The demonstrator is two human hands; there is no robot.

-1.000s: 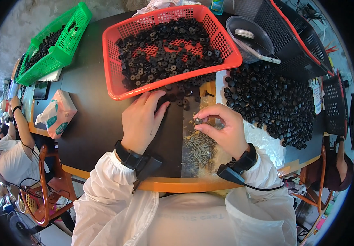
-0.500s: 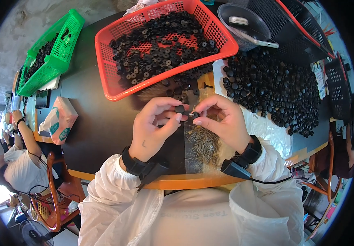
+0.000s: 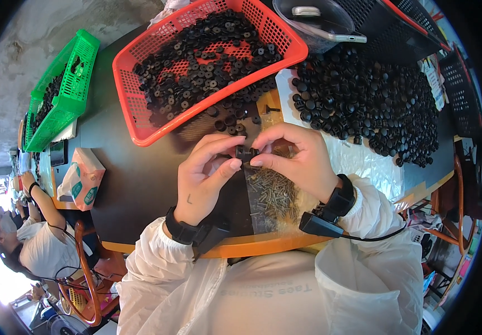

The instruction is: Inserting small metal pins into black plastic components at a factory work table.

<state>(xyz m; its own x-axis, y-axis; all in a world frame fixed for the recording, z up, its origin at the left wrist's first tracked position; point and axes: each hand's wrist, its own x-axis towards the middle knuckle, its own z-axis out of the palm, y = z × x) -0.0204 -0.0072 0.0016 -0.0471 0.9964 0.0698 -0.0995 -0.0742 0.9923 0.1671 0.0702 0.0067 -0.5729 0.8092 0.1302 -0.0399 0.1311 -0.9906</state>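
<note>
Between my two hands, a small black cap-like part [image 3: 243,153] and another small black piece [image 3: 254,152] are in line, touching or nearly so. My left hand [image 3: 199,181] pinches the cap between thumb and fingertips. The smaller piece, perhaps a knob with a screw, is partly covered by the thumb and forefinger of my right hand [image 3: 302,162], closed on it. Below my right hand lies a heap of small metal screws [image 3: 271,195]. Just beyond my fingertips, several loose black round parts [image 3: 231,121] sit by a red basket.
The red basket [image 3: 126,97] holds many black discs with holes. To its right, black round knobs [image 3: 369,106] are piled on plastic sheeting, beside a clear tub [image 3: 330,25] and a black crate [image 3: 420,33]. At left are a tissue box [image 3: 90,176], a green basket [image 3: 65,103] and a person.
My hands have come together, bringing the two black pieces end to end; the screw tip seen between them is now hidden. The view has shifted slightly.
</note>
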